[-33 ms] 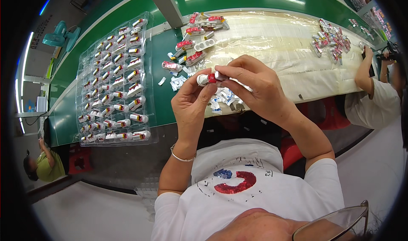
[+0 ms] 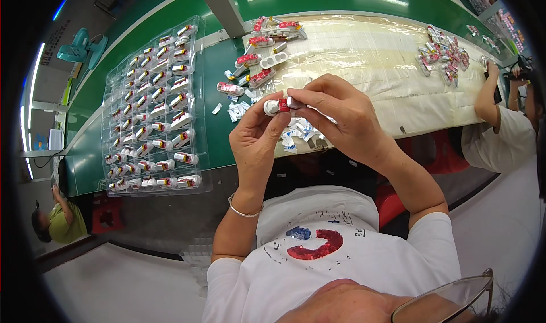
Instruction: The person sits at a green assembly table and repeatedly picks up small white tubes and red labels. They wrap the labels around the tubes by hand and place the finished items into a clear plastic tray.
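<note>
Over the near edge of the table, both hands meet on a small white plastic piece with a rounded end and a red label point(image 2: 283, 105). My left hand point(image 2: 256, 135) pinches its rounded white end between thumb and fingers. From the other side, my right hand point(image 2: 347, 115) has thumb and fingertips closed on a small silvery-white block point(image 2: 293, 102) at the piece's right end. Whether the block is fixed to the piece I cannot tell. Beneath the hands lie white and blue paper scraps point(image 2: 304, 130), partly hidden by the fingers.
A clear plastic tray point(image 2: 203, 169) of similar pieces fills the left side. Loose red-and-white pieces point(image 2: 261, 77) lie beyond my hands, with another pile point(image 2: 446, 58) at far right on the film-covered tabletop point(image 2: 364, 50). Co-workers' arms point(image 2: 487, 98) show at right; another person point(image 2: 65, 217) sits at left.
</note>
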`<move>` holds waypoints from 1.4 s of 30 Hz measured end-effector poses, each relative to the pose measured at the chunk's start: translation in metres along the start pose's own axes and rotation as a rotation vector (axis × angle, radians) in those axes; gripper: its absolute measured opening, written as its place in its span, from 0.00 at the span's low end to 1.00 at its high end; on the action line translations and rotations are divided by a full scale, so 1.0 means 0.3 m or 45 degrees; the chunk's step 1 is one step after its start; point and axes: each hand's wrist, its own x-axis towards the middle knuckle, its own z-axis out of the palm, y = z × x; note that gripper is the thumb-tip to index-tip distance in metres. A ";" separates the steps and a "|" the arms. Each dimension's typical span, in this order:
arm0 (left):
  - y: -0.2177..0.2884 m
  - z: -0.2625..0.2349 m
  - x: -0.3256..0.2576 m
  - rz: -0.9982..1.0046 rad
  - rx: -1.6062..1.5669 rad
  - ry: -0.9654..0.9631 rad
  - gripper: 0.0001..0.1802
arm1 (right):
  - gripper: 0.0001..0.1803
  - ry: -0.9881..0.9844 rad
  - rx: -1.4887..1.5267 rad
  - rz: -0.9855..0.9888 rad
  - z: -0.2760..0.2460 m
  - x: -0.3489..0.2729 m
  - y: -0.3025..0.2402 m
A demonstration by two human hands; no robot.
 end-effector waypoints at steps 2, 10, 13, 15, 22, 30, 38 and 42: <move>0.009 0.005 -0.005 0.016 0.005 -0.010 0.18 | 0.17 0.013 -0.020 -0.034 0.004 -0.001 -0.003; 0.030 0.017 -0.017 0.010 0.048 -0.015 0.17 | 0.18 0.002 -0.052 -0.081 -0.001 -0.008 -0.006; 0.029 0.011 -0.019 -0.030 0.000 -0.027 0.18 | 0.18 -0.003 -0.027 -0.087 -0.002 -0.011 -0.005; 0.032 0.009 -0.020 -0.047 -0.005 -0.034 0.18 | 0.19 -0.025 -0.005 -0.077 -0.007 -0.014 -0.007; 0.041 0.010 -0.022 -0.070 -0.040 -0.057 0.18 | 0.19 -0.062 0.100 0.017 -0.028 -0.013 -0.030; 0.060 0.022 -0.018 -0.059 -0.054 -0.087 0.18 | 0.19 0.022 0.118 -0.007 -0.029 -0.015 -0.040; 0.057 0.031 -0.017 0.015 -0.014 -0.062 0.17 | 0.18 -0.025 0.258 0.038 -0.045 -0.006 -0.038; 0.061 0.032 -0.015 0.029 -0.024 -0.081 0.17 | 0.16 0.016 0.263 0.003 -0.043 -0.004 -0.036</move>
